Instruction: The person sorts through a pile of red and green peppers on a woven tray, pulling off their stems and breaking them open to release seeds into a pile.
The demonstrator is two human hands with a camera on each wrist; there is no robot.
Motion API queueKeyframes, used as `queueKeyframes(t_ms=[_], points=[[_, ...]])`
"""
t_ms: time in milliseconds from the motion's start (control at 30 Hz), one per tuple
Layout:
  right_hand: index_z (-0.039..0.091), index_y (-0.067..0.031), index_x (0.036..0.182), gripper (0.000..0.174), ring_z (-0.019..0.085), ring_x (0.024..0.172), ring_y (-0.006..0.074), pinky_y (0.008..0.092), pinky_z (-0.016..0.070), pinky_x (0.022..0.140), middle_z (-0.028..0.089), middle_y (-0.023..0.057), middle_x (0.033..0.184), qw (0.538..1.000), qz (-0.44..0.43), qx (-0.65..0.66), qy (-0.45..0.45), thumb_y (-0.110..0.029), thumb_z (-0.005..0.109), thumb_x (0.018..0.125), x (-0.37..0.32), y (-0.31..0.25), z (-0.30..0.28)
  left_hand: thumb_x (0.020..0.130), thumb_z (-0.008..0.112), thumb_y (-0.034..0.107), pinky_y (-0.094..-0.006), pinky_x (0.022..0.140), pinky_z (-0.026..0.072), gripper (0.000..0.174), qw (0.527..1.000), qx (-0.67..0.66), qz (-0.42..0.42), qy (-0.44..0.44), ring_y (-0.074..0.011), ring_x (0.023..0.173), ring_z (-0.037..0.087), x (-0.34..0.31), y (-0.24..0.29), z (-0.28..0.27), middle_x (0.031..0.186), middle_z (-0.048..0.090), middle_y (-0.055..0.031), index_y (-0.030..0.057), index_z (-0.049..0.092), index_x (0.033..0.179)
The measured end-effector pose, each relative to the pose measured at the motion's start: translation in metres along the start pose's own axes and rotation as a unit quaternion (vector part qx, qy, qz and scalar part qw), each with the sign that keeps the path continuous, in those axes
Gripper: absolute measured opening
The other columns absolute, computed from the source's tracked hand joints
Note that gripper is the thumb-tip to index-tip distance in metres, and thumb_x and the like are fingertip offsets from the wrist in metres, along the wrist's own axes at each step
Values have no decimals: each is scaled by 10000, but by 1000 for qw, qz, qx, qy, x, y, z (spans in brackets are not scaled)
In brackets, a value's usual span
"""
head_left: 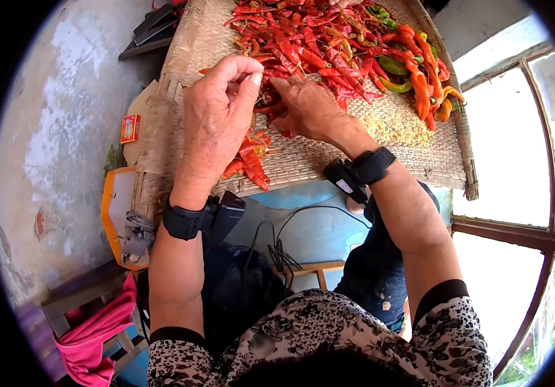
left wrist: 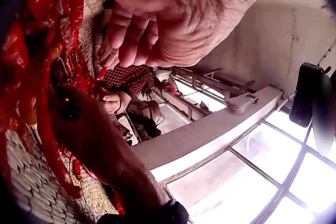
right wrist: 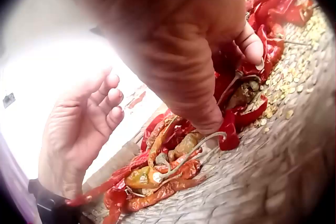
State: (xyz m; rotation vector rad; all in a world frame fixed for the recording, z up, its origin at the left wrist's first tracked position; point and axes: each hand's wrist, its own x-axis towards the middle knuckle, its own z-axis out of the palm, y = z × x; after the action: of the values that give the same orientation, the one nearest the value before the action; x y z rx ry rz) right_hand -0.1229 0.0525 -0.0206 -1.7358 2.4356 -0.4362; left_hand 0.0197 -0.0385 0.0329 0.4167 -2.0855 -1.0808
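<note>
Red chili peppers [head_left: 310, 45], many of them wrinkled and dry, are heaped on a woven mat [head_left: 303, 164]. My left hand [head_left: 216, 116] is raised above the mat's left side, thumb near the index finger. Its fingers curl loosely with nothing between them in the right wrist view. My right hand [head_left: 313, 106] reaches down into the heap's near edge. Its thumb and fingers are around a red chili pepper [right wrist: 228, 129], partly hidden by the hand. Below the hands lies a small group of dried peppers [head_left: 252, 161]; their pale stems show in the right wrist view.
Fresher orange and green peppers [head_left: 423, 71] lie at the heap's right, beside scattered pale seeds [head_left: 393, 129]. Another person's hand [head_left: 343, 3] shows at the far edge. A red box [head_left: 130, 128] and orange-rimmed container [head_left: 111, 213] stand left; a window [head_left: 503, 142] is right.
</note>
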Motion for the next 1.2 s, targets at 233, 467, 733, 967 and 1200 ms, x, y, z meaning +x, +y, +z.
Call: queueKeyframes(t_ms=[233, 467, 733, 967, 1200], points=[[612, -32, 1056, 342, 655, 874, 338, 458, 526, 732, 678, 164, 907, 988, -114, 100, -8, -238, 697, 797, -13, 16, -6, 886, 612, 83, -316, 652, 504, 116, 990, 78, 13, -115, -198, 685, 622, -3, 3, -7, 786, 637, -97, 9, 618, 974], [626, -10, 1084, 341, 636, 943, 327, 404, 519, 805, 635, 180, 990, 972, -137, 181, -65, -58, 713, 758, -39, 18, -21, 820, 665, 150, -422, 940, 432, 496, 926, 249, 101, -265, -359, 1090, 527, -26, -6, 9, 1162, 563, -196, 27, 481, 1264], [668, -3, 1017, 222, 672, 816, 216, 316, 547, 744, 681, 107, 888, 944, -71, 323, -15, 10, 673, 796, -49, 36, -36, 814, 640, 118, -434, 834, 463, 328, 902, 274, 110, -316, -357, 950, 578, -22, -7, 12, 1002, 627, -170, -1, 574, 1112], [556, -14, 1242, 298, 634, 765, 74, 223, 547, 670, 664, 43, 940, 891, 10, 454, -14, -65, 564, 949, -53, 40, -50, 812, 621, 82, -445, 736, 466, 157, 905, 282, 108, -301, -344, 848, 578, -18, -4, 14, 834, 598, -141, 14, 608, 952], [572, -31, 1239, 341, 651, 888, 170, 284, 558, 727, 642, 114, 1021, 909, -31, 339, 240, -141, 629, 922, -41, 72, -62, 812, 616, 73, -431, 745, 478, 156, 903, 282, 109, -306, -339, 855, 591, -18, -4, 11, 864, 621, -137, 20, 619, 959]])
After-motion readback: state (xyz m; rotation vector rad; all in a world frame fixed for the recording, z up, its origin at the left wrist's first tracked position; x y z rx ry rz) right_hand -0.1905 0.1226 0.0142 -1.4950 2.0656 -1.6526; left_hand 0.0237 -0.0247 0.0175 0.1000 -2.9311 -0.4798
